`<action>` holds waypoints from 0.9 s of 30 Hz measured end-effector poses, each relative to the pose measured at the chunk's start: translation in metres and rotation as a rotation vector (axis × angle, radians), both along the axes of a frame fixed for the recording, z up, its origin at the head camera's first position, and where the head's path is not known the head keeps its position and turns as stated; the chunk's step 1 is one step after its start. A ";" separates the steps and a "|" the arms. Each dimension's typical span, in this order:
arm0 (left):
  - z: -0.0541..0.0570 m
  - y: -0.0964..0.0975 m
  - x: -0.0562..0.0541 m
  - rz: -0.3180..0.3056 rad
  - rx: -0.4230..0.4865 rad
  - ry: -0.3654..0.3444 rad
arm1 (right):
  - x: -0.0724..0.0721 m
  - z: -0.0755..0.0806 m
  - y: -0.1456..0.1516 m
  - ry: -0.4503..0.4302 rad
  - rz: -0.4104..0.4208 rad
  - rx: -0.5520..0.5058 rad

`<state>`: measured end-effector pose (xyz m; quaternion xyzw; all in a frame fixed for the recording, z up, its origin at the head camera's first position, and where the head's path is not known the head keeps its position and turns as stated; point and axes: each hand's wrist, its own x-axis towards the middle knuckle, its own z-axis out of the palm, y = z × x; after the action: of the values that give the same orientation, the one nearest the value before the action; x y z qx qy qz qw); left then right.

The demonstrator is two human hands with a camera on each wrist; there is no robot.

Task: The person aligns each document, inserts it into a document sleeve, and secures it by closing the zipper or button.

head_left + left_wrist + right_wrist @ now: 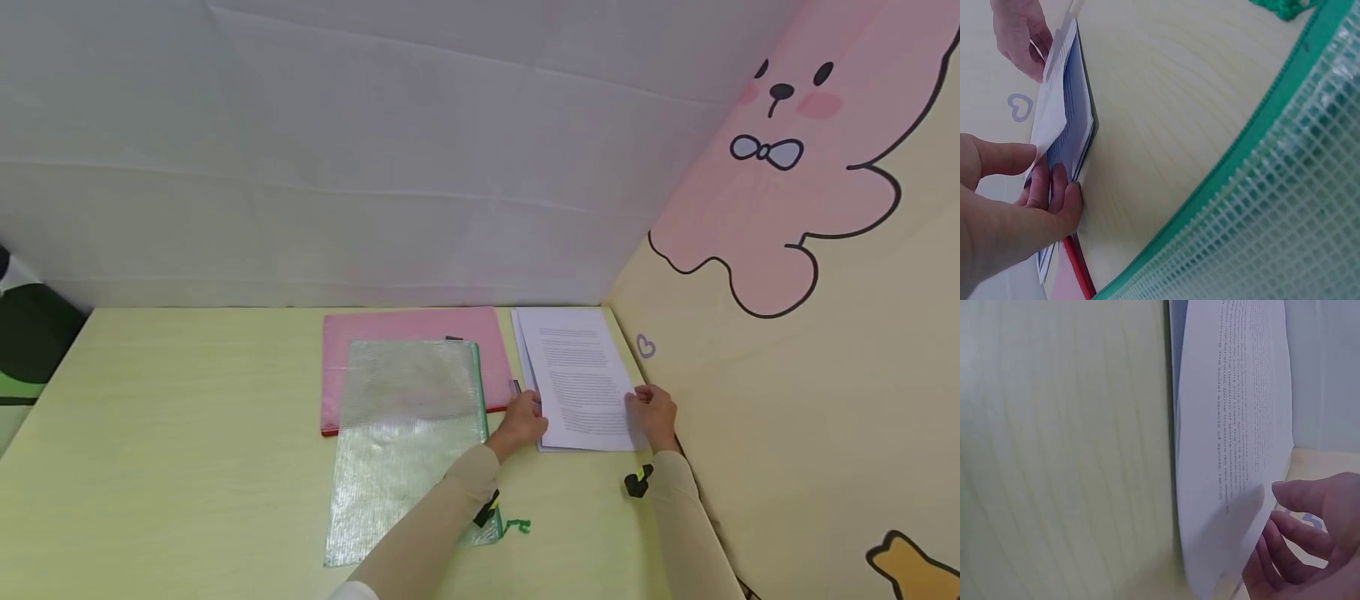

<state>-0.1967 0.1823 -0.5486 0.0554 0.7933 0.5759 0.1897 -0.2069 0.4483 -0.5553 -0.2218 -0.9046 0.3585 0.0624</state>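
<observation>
A stack of printed paper point(527, 350) lies at the table's right side, its top sheet point(581, 367) slightly turned against those below. My left hand point(521, 419) pinches that sheet's left edge; in the left wrist view the thumb point(1007, 159) is above it and the fingers reach under, with the sheet bowed up off the pages beneath. My right hand point(654, 417) holds the same sheet by its right edge, between thumb point(1304, 497) and fingers in the right wrist view. Under my left forearm lies a clear mesh zip pouch point(405, 442) with a green zip edge.
Behind the mesh pouch, partly covered by it, lies a pink pouch point(420, 323) with a red edge. A green cord point(517, 525) trails from the mesh pouch's corner. The right wall point(750, 400) runs close beside the papers; a white sheet backdrop point(337, 225) stands behind the table point(187, 442).
</observation>
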 end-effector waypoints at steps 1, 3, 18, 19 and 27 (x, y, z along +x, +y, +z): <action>0.000 0.000 0.001 0.003 -0.007 -0.002 | 0.001 0.001 0.000 -0.008 0.000 -0.003; 0.000 0.000 0.002 0.013 -0.023 -0.002 | 0.003 0.002 -0.001 -0.019 0.001 -0.012; 0.000 0.013 0.016 0.129 -0.230 0.209 | 0.006 -0.001 0.002 -0.055 0.048 0.018; 0.001 0.013 0.017 0.131 -0.240 0.215 | 0.006 -0.001 0.003 -0.064 0.047 0.019; 0.001 0.015 0.020 0.142 -0.143 0.155 | 0.006 0.001 0.005 -0.108 0.061 0.030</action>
<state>-0.1769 0.1970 -0.5479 0.0299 0.8466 0.5237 0.0902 -0.2006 0.4534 -0.5540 -0.2121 -0.9183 0.3342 0.0057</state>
